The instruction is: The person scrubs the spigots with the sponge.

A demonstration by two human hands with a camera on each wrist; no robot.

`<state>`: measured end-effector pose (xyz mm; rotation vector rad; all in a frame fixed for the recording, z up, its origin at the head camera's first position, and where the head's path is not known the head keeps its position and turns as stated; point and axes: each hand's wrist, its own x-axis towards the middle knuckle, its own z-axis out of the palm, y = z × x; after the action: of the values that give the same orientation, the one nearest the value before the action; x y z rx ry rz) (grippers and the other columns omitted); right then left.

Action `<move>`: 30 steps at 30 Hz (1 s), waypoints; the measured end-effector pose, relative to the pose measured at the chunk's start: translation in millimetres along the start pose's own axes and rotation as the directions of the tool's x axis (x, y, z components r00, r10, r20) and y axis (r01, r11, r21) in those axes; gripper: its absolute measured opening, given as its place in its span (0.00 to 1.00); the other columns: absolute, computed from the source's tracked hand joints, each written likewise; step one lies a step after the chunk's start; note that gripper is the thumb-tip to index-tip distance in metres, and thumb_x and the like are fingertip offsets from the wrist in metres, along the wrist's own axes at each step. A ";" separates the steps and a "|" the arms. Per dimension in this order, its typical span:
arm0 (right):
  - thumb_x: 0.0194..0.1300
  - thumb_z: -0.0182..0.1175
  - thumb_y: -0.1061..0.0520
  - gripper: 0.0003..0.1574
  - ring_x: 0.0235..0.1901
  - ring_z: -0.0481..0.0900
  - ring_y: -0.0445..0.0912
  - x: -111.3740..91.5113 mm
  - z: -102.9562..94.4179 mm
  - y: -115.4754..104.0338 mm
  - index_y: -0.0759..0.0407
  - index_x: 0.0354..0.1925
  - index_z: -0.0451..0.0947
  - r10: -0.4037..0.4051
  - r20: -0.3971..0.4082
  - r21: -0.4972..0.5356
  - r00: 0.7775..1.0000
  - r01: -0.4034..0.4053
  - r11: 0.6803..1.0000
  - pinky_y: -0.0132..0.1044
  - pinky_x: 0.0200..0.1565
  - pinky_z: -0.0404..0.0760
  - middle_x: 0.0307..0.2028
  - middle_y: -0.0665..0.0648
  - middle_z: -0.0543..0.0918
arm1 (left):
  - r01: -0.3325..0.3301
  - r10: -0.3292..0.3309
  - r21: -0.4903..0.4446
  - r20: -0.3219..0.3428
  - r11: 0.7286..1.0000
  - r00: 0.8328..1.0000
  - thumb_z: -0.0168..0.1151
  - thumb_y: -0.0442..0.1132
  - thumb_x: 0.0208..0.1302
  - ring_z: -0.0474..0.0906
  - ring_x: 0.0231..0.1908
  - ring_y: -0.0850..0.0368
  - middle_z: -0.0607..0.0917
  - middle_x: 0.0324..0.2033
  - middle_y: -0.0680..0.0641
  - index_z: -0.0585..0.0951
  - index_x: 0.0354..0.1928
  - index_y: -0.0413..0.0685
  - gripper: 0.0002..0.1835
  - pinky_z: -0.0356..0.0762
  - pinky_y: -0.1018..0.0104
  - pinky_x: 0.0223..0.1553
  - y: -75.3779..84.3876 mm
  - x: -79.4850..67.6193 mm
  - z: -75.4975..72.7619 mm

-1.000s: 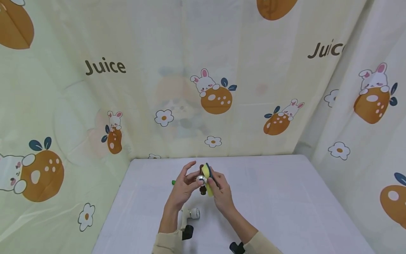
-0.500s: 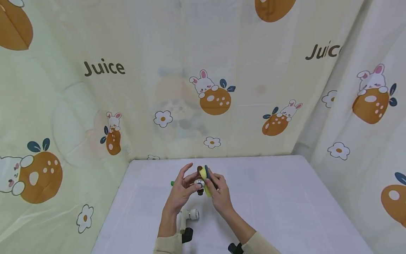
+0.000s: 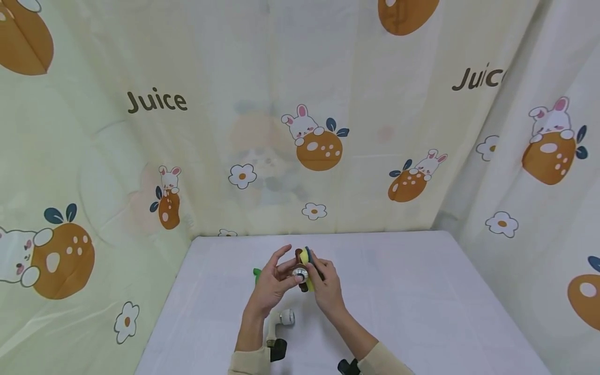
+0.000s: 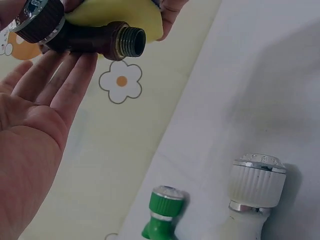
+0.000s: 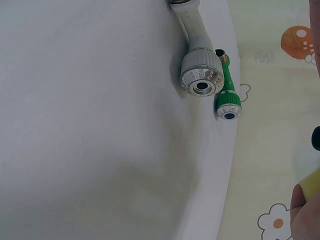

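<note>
My left hand (image 3: 269, 285) holds a brown valve (image 4: 85, 39), which has a ribbed, chrome-capped knob and a threaded brass end. In the left wrist view, several left fingers extend straight beneath its body. My right hand (image 3: 329, 289) grips a yellow sponge (image 3: 304, 257) with a dark blue backing and presses it against the valve's right side. Both hands meet above the middle of the table. The right wrist view catches only part of the right hand (image 5: 306, 220) and the sponge (image 5: 312, 186) at its edge.
A white valve (image 5: 197, 35) lies on the table (image 3: 398, 302) below the left hand, beside a dark grey part (image 3: 278, 349). A green valve (image 5: 228, 90) lies farther back on the left. Another black piece (image 3: 348, 366) sits by the right sleeve. A printed curtain (image 3: 211, 156) hangs behind.
Both hands stay together with small shifts, first slightly left, then back right and a little lower. The brown valve has tilted slightly against the sponge, and more of the green valve shows.
</note>
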<state>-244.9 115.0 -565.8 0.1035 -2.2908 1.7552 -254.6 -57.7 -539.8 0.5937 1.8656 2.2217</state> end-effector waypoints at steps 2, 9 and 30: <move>0.67 0.51 0.33 0.30 0.46 0.71 0.48 2.1 -2.2 0.6 0.34 0.65 0.68 0.007 0.004 -0.016 1.000 -0.007 1.000 0.40 0.41 0.76 0.51 0.52 0.72 | 0.011 -0.011 0.005 -0.001 1.000 1.000 0.70 0.37 0.57 0.76 0.57 0.49 0.77 0.61 0.46 0.57 0.72 0.63 0.44 0.77 0.62 0.53 0.6 0.2 -0.6; 0.68 0.52 0.35 0.31 0.45 0.71 0.46 8.0 -12.1 1.3 0.38 0.67 0.68 0.003 -0.072 -0.034 0.997 -0.005 0.999 0.39 0.44 0.73 0.52 0.54 0.73 | -0.003 0.003 0.009 -0.012 1.000 1.000 0.71 0.34 0.54 0.75 0.58 0.45 0.75 0.59 0.40 0.52 0.73 0.68 0.50 0.79 0.58 0.50 10.5 0.7 -5.7; 0.67 0.57 0.62 0.26 0.48 0.70 0.50 -21.9 -11.8 -52.2 0.62 0.63 0.71 -0.350 0.038 0.081 0.936 0.346 0.935 0.31 0.45 0.76 0.52 0.61 0.71 | -0.047 0.047 0.001 -0.083 0.999 0.995 0.73 0.34 0.53 0.74 0.58 0.44 0.75 0.59 0.39 0.62 0.69 0.50 0.42 0.77 0.61 0.52 0.2 -5.8 -13.7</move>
<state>-211.0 110.1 -519.2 0.5412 -2.0824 1.6636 -255.0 -72.3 -542.5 0.5593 1.9091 2.3105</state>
